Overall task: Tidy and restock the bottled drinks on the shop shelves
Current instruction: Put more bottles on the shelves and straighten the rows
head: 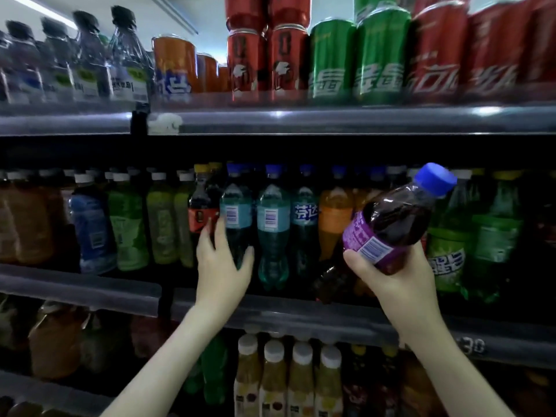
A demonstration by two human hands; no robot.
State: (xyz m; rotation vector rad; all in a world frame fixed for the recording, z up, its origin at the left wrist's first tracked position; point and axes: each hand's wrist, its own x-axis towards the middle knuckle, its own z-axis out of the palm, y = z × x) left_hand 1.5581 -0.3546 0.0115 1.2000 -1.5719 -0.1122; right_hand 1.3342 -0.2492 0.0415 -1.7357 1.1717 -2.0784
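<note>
Purple-labelled bottle (pixel 391 224), blue-capped and tilted, is gripped low by the right hand (pixel 394 281). Beside it, the left hand (pixel 222 269) curls around a teal bottle (pixel 235 206) standing on the shelf (pixel 285 317).

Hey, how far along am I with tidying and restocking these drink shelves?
Looks done: the cans up top and the rows on the middle shelf stand upright and packed. In hand: your right hand holds a purple-labelled bottle, tilted, off the shelf; your left hand grips a teal bottle in its row. Left: shelving the purple-labelled bottle.
</note>
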